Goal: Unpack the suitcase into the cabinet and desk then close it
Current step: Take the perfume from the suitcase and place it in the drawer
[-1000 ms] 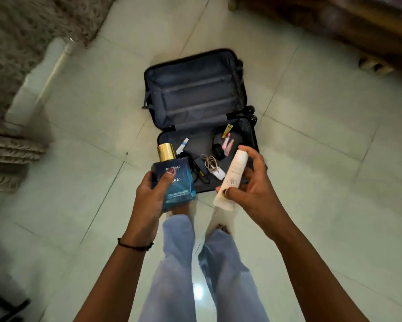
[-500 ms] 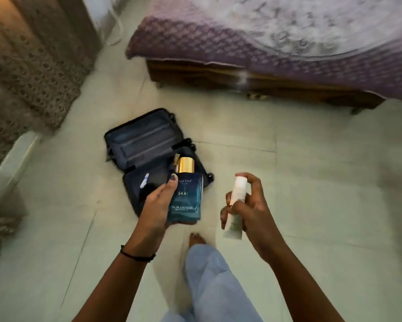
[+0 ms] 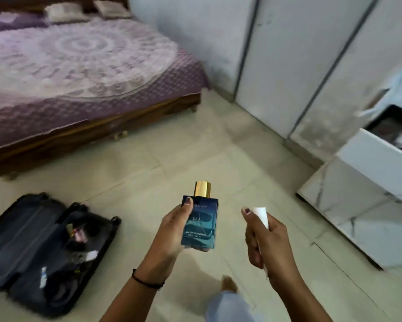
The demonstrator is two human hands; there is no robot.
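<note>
blue "ska" cologne bottle (image 3: 200, 225) in left hand (image 3: 171, 232) grip, white tube (image 3: 261, 216) in right hand (image 3: 268, 248) grip

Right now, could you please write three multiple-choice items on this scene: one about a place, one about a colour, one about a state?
1. Where is the suitcase?
A. on the bed
B. on the floor, at the lower left
C. in the drawer

2. What colour is the cap of the bottle in the left hand?
A. gold
B. red
C. black

3. How is the suitcase?
A. zipped shut
B. standing upright
C. lying open

Key:
1 B: it lies flat on the tiles.
2 A: the cap shines gold above the blue glass.
3 C: both halves are spread apart and small things show inside.
</note>
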